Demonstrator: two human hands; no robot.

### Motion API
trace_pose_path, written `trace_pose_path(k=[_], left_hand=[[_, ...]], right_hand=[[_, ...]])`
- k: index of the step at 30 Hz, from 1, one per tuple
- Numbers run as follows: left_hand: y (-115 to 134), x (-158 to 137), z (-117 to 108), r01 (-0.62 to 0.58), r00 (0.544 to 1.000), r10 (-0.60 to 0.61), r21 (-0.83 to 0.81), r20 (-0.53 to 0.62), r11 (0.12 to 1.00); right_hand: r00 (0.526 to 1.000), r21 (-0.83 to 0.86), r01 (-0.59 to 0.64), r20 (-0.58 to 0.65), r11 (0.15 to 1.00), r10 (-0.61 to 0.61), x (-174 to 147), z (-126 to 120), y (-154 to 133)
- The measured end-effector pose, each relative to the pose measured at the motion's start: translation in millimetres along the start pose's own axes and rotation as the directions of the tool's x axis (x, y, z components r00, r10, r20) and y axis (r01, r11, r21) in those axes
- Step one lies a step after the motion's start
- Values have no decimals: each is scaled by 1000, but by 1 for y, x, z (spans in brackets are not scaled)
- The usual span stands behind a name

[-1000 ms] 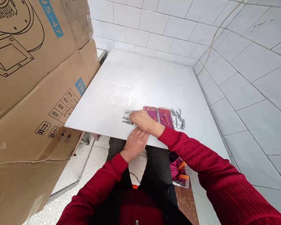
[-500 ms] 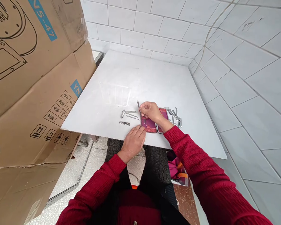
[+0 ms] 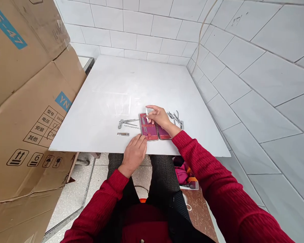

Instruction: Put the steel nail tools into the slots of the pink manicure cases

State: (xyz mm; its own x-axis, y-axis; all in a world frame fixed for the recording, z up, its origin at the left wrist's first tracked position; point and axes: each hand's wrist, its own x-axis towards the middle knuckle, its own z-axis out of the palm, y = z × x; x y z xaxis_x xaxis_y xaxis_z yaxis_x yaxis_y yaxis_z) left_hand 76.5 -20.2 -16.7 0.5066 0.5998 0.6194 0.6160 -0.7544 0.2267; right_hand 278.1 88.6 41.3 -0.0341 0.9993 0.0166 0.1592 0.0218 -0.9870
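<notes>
My right hand [image 3: 158, 116] pinches a slim, shiny metal tool [image 3: 146, 114] upright above an open manicure case [image 3: 152, 135]; its exact kind I cannot make out. The case is red-edged with a purple lining, and thin tools [image 3: 144, 125] sit in its left half. Part of its right half is hidden under my right hand and wrist. At the case's lower left corner lies my left hand [image 3: 133, 153], palm down, fingers stretched out and touching the edge. Left of the case are a small nail clipper [image 3: 123, 134] and a larger silver clipper-like tool [image 3: 121, 124].
Silver nippers and other metal tools [image 3: 177, 118] lie right of the case on the white table [image 3: 111, 74]. A large cardboard box [image 3: 27, 111] stands along the left. Tiled walls [image 3: 164, 25] bound the back and right. Below the table is a bin with pink cloth [image 3: 181, 173].
My right hand has turned the slim tool, which now looks bright instead of dark, and brought it over the case. The whole view has shifted, so the table appears farther left.
</notes>
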Motion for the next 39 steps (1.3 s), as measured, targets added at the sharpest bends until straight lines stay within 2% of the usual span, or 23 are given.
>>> trace_pose_path(k=[6, 15, 18, 21, 25, 29, 39], left_hand=[[1, 2, -2, -16, 1000, 16, 27, -11, 1000], [0, 2, -1, -23, 1000, 23, 29, -11, 999], [0, 2, -1, -29, 999, 29, 46, -13, 999], [0, 3, -2, -34, 999, 36, 60, -20, 998], [0, 3, -2, -28, 999, 29, 54, -13, 998], [0, 3, -2, -24, 1000, 24, 65, -6, 998], [2, 2, -2, -21, 1000, 21, 70, 5, 997]], right_hand=[[999, -6, -22, -45, 1000, 22, 5, 7, 7], [999, -28, -42, -32, 999, 41, 10, 7, 13], [998, -90, -32, -54, 995, 27, 9, 8, 15], [995, -241, -31, -103, 970, 6, 7, 9, 13], [988, -476, 21, -123, 879, -90, 5, 12, 5], [981, -657, 78, -82, 750, -174, -1, 15, -3], [991, -876, 81, 21, 475, -130, -18, 22, -17]])
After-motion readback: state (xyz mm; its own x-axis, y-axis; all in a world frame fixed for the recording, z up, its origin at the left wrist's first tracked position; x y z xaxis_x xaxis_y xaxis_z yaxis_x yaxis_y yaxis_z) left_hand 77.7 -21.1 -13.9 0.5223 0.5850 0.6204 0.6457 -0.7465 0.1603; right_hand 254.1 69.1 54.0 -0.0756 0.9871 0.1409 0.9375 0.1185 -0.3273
